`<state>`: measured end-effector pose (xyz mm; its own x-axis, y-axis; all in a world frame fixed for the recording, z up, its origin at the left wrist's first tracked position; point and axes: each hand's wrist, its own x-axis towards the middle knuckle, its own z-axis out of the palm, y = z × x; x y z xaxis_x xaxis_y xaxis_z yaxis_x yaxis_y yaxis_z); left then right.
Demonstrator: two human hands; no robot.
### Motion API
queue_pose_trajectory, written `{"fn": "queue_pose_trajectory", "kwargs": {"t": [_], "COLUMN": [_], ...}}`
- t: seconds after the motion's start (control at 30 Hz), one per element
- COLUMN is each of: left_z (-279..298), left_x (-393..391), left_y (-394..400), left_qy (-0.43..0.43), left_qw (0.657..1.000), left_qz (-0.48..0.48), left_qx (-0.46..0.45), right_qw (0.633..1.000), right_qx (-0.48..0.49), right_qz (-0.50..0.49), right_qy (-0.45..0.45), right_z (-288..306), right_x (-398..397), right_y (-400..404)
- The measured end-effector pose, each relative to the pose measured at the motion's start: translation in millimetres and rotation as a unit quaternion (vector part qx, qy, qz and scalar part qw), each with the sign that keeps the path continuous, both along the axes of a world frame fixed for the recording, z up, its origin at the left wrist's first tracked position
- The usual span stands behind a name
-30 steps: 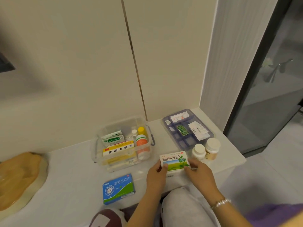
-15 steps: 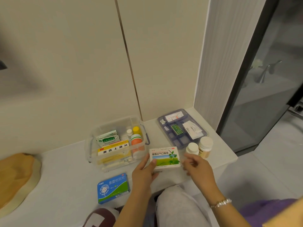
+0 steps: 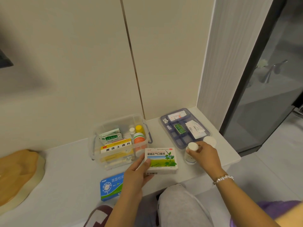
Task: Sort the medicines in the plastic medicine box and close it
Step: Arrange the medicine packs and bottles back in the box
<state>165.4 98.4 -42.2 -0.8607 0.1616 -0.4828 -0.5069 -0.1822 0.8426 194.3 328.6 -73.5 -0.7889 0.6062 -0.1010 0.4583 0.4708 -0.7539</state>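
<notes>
The clear plastic medicine box point(image 3: 98, 131) stands open on the white ledge, holding a yellow carton point(image 3: 117, 148), green sachets point(image 3: 110, 136) and small bottles point(image 3: 139, 138). My left hand point(image 3: 136, 174) grips a white carton with a green meadow picture point(image 3: 161, 159) just right of and in front of the box. My right hand point(image 3: 205, 156) is closed around a white-capped bottle point(image 3: 191, 149) standing on the ledge. A second white-capped bottle point(image 3: 209, 140) stands behind it. A blue and green carton point(image 3: 111, 187) lies in front of the box, partly hidden by my left forearm.
A purple compartment tray point(image 3: 173, 122) with small packets and a leaflet lies at the back right, against the wall corner. A yellow-brown cushion point(image 3: 18, 177) sits at the far left. The ledge edge runs just in front of my hands; my knees are below it.
My right hand has let go of the white carton and moved right onto the white-capped bottle. My left hand keeps hold of the carton alone.
</notes>
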Motion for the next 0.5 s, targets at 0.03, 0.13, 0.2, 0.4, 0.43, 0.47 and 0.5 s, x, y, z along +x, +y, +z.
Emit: {"fn": "queue_pose_trajectory", "kwargs": {"t": [0.03,0.13,0.2,0.4,0.43,0.47,0.5], "left_z": [3,14,22,53,57,60,62], "left_x": [0,0,-3,-27,-33,-39,-45], "left_y": [-2,-13,-22,-56,-62,-67,-71], "left_qy": [0.004,0.012,0.024,0.085,0.095,0.102,0.105], "left_qw": [1.000,1.000,0.999,0.995,0.993,0.991,0.990], "left_qz": [-0.002,0.001,0.014,0.053,0.063,0.074,0.086], "left_qx": [0.001,0.008,0.016,-0.012,-0.023,-0.033,-0.043], "right_qw": [1.000,0.999,0.998,0.992,0.991,0.991,0.990], "right_qx": [-0.005,-0.027,-0.041,-0.056,-0.057,-0.058,-0.060], "right_qz": [0.002,0.012,0.029,0.074,0.080,0.083,0.086], "right_qy": [0.006,0.030,0.043,0.086,0.087,0.091,0.096], "right_z": [4,23,39,82,87,91,94], "right_x": [0,-2,-4,-16,-20,-24,-28], "right_y": [-2,-8,-13,-37,-41,-46,-51]}}
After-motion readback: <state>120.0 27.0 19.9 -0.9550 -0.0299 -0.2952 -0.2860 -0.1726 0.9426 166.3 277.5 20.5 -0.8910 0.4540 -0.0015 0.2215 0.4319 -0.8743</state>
